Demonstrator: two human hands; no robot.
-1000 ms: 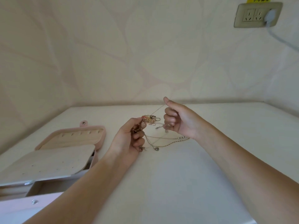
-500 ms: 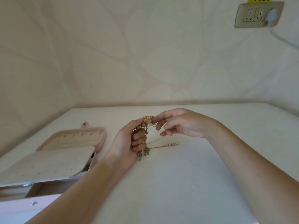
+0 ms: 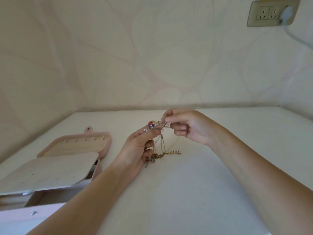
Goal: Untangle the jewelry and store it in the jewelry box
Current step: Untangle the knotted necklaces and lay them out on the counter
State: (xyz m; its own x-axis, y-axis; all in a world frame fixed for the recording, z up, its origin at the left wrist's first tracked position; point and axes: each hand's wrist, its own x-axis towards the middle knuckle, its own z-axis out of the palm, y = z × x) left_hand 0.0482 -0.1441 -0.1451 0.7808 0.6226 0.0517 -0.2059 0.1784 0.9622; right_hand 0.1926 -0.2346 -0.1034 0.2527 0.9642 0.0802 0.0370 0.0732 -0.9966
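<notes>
Up close over a pale table, a pink jewelry box lies open at the left, its cream insert panel raised over the tray. Just right of it, the left hand grips a knot of tangled jewelry held above the surface, while the right hand pinches a strand at the knot's top between thumb and forefinger. Thin gold and silver chains hang down, their ends pooled on the table beside a short pearl-beaded length. A purple bead glints at the crown.
</notes>
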